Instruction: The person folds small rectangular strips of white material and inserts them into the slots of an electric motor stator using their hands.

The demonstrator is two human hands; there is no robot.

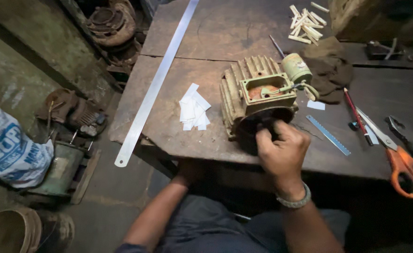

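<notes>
The motor housing (253, 100) is laid on the desk (206, 42) near its front edge. Its open end is gripped by the right hand (281, 150). The left hand (187, 171) is hidden under the desk; its grip cannot be told.

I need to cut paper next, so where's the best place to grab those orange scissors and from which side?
Probably by the orange loop handles, coming from the near right edge of the table. The scissors lie flat, handles toward you, blades pointing away to the left beside the red pencil.
</notes>
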